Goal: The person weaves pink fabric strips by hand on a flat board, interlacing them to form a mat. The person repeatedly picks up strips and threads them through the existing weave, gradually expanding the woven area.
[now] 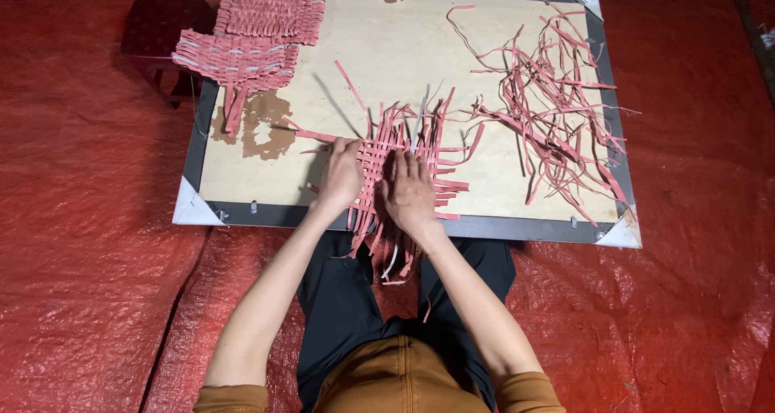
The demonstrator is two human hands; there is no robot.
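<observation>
Both hands (pixel 379 183) pressing pink weave (pixel 404 142).

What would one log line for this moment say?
left hand: flat on half-woven mat | right hand: flat on mat | board: loose pink strips right, finished mats far left

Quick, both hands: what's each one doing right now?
Left hand: open, pressing flat on the half-woven pink strip mat.
Right hand: open, fingers spread on the same mat.

strips (pixel 557 114): pink-red
weave (pixel 379 159): pink-red, checkered
board (pixel 404 50): pale tan, grey frame
tarp (pixel 81 259): red
stool (pixel 157 29): dark maroon
</observation>
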